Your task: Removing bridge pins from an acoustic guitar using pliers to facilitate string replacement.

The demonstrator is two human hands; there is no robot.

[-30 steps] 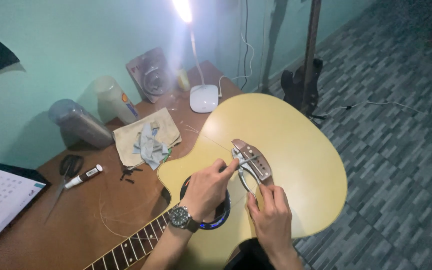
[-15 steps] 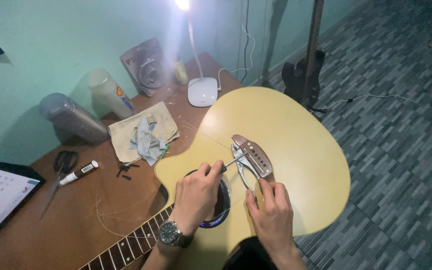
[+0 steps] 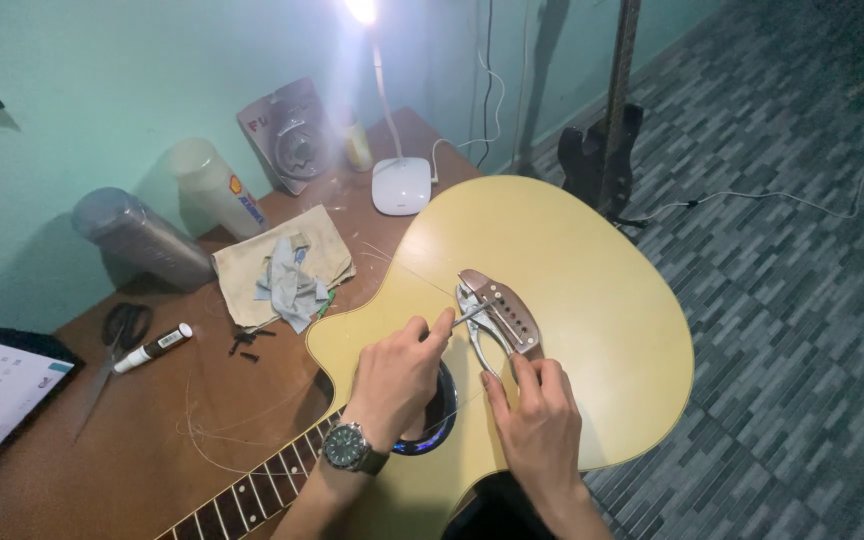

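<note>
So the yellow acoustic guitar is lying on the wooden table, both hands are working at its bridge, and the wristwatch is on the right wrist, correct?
Not quite: the wristwatch is on the left wrist, as the head view shows. The rest holds: yellow acoustic guitar on the wooden table, left hand and right hand at its bridge.

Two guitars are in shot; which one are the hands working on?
The pale yellow acoustic guitar lying flat on the desk; both hands are at its bridge. The dark electric guitar stands untouched by the wall.

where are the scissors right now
In the head view the black-handled scissors lie at the left of the wooden desk, beside the white marker, in front of the grey cylinder.
</note>
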